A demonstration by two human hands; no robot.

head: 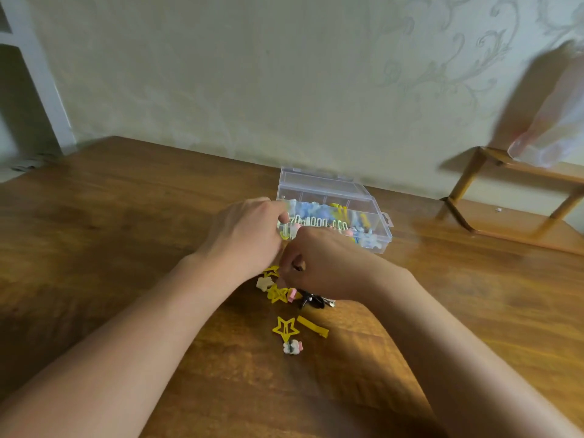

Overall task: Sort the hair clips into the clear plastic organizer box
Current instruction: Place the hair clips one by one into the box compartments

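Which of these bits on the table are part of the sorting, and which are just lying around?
Part of the job: organizer box, loose yellow star clip, yellow bar clip, black clip, both hands.
Just there: wooden rack, plastic bag.

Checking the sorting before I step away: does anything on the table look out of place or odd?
Nothing damaged. Loose hair clips lie outside the organizer box, unsorted on the table, beside both hands.
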